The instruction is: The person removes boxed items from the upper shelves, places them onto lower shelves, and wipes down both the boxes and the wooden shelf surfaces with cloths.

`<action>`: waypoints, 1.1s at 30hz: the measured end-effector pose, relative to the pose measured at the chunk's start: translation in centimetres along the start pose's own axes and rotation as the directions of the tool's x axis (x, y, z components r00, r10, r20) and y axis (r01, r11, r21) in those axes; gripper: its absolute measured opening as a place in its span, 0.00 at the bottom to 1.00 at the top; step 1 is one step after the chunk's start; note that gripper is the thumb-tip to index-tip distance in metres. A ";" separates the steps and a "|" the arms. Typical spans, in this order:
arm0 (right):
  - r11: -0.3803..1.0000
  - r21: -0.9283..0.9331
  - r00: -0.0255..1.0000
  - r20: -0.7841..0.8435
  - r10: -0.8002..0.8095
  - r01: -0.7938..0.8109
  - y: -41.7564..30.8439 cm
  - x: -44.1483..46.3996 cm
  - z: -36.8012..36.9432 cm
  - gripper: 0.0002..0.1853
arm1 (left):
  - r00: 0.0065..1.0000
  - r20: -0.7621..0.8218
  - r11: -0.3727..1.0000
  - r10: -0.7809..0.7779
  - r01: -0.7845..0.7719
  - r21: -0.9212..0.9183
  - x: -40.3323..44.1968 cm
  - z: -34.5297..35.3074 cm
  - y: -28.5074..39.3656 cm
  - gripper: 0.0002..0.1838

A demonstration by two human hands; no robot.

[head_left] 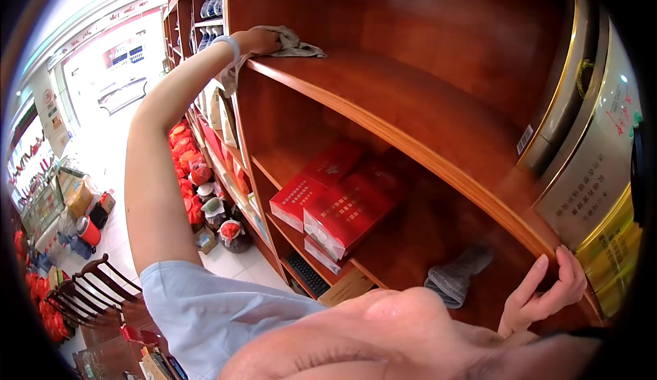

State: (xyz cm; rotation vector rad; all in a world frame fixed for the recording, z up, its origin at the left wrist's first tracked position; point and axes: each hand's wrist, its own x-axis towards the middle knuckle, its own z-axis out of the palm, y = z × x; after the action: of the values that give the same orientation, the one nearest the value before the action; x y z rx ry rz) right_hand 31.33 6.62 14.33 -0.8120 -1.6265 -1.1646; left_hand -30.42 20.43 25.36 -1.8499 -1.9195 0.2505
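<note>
My left hand [259, 40], at the end of an outstretched arm, is closed on a grey cloth [291, 43]. The cloth lies partly on the upper shelf board [383, 92], close to its left end, and part of it hangs over the front edge. A light band circles that wrist. At lower right, my right hand [547, 291] has its fingers apart and its fingertips against the front edge of the same board. It holds nothing that I can see. Nearest to it stand a silver box [582, 154] and a yellow box [612, 250].
Red boxes [356, 209] and a grey rolled-up cloth item [457, 276] lie on the lower shelf. A keyboard [306, 274] sits below. To the left are red-topped jars [233, 235] on the floor, a wooden chair [89, 291] and blue bottles [212, 0] on farther shelving.
</note>
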 end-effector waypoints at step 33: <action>0.999 -0.041 0.992 -0.125 0.031 -0.036 0.1 -0.4 1.2 0.11 | 0.978 0.057 0.822 0.201 -0.137 -0.552 -3.9 -7.4 8.7 0.44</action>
State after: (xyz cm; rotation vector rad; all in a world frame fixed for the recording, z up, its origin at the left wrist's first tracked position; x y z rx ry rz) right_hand 31.18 7.79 13.86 -0.7755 -1.4854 -1.2060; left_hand -19.35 15.91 27.25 -2.4269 -2.0492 -0.1696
